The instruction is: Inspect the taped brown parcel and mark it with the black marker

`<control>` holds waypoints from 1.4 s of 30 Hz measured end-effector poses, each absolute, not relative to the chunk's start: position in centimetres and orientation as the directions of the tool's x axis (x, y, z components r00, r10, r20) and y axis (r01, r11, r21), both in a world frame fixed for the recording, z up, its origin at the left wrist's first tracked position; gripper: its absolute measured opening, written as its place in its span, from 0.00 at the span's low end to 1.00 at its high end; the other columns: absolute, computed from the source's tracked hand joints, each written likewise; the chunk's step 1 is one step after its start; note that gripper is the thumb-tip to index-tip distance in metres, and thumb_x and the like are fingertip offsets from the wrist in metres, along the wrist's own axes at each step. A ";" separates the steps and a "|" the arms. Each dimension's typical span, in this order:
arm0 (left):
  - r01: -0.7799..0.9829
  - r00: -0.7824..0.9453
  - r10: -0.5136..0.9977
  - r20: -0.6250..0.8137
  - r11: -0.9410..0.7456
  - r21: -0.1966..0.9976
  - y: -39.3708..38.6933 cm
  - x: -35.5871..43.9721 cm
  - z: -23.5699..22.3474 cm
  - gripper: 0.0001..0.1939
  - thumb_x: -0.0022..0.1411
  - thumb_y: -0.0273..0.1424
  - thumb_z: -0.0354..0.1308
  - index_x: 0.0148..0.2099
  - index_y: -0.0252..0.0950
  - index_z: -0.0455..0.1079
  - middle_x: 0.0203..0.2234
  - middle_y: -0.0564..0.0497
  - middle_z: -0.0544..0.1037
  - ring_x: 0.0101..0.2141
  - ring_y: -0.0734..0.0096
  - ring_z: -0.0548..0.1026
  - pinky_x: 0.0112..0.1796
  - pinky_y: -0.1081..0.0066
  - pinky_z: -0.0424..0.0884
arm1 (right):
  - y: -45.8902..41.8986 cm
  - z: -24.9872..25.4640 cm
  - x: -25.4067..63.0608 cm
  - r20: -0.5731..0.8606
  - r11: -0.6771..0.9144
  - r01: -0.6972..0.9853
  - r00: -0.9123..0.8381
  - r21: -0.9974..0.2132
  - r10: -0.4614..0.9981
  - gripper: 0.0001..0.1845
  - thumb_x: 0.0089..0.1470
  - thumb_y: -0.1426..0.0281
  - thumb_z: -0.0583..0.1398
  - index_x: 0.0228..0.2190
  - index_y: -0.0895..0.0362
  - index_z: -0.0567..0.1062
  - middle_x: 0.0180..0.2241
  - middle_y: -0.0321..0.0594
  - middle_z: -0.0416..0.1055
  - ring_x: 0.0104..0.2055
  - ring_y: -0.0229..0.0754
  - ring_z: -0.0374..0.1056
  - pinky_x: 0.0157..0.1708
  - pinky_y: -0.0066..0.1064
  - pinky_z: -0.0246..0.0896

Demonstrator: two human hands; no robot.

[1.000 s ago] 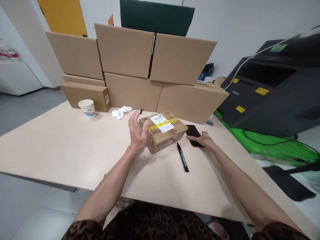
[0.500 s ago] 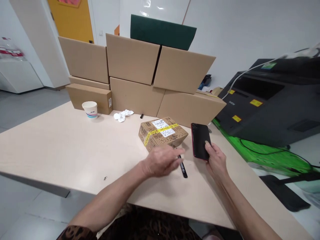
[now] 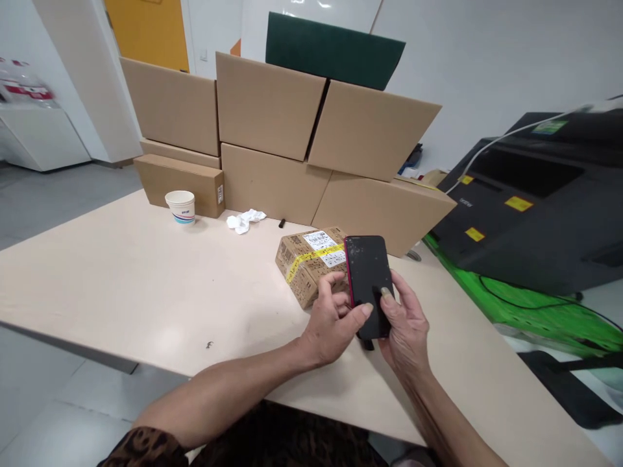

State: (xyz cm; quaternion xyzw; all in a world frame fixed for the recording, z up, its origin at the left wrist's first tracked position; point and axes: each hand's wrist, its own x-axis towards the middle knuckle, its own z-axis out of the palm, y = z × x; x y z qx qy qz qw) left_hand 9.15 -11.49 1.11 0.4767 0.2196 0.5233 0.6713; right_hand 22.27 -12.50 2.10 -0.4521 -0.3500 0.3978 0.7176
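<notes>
Hands, two, bare: the right hand (image 3: 406, 327) gripped a black smartphone with a red edge (image 3: 368, 272), thumb on its screen; the left hand (image 3: 333, 324) was partly open, fingers loosely curled, thumb over the phone's lower left corner. The phone was held tilted, right of centre in the frame. Just behind it sat one small brown printed carton with a white label and yellow tape (image 3: 302, 275), on the pale wooden tabletop (image 3: 146, 279). One black marker (image 3: 368, 345) lay mostly hidden beneath the phone. Left of centre: one white paper cup (image 3: 180, 207), one crumpled white tissue (image 3: 246, 220). Upper centre: stacked plain brown cardboard boxes (image 3: 270, 107).
</notes>
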 end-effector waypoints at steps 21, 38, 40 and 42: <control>-0.471 0.419 0.861 0.288 -0.065 0.880 -12.2 9.4 0.4 0.31 0.71 0.42 0.55 0.68 0.38 0.48 0.36 0.48 0.76 0.23 0.76 0.73 0.26 0.72 0.75 | -11.9 2.7 23.3 0.128 0.149 -0.099 0.192 -0.984 0.973 0.33 0.51 0.53 0.70 0.56 0.48 0.71 0.23 0.30 0.75 0.07 0.38 0.61 0.04 0.30 0.57; -0.408 0.467 0.847 0.255 -0.050 0.912 -12.1 9.0 1.3 0.35 0.69 0.51 0.55 0.67 0.37 0.52 0.38 0.45 0.78 0.23 0.75 0.75 0.26 0.72 0.76 | -11.7 3.2 23.0 0.082 0.139 -0.166 0.312 -0.976 0.947 0.30 0.47 0.55 0.73 0.51 0.49 0.77 0.31 0.34 0.80 0.13 0.32 0.62 0.14 0.28 0.63; -0.307 0.502 0.833 0.234 -0.082 0.948 -12.0 8.8 1.5 0.36 0.70 0.54 0.50 0.68 0.35 0.53 0.33 0.47 0.78 0.22 0.72 0.76 0.26 0.71 0.75 | -11.1 3.2 23.6 0.094 0.171 -0.182 0.367 -0.968 0.925 0.31 0.43 0.57 0.75 0.49 0.51 0.79 0.33 0.36 0.81 0.19 0.34 0.68 0.20 0.28 0.69; -0.170 0.553 0.803 0.219 -0.149 0.974 -12.0 8.4 1.7 0.37 0.71 0.56 0.45 0.68 0.33 0.56 0.29 0.47 0.78 0.23 0.68 0.78 0.27 0.69 0.75 | -10.1 2.7 24.9 0.126 0.229 -0.170 0.466 -0.958 0.876 0.30 0.39 0.58 0.76 0.45 0.54 0.80 0.35 0.37 0.81 0.27 0.37 0.74 0.26 0.28 0.72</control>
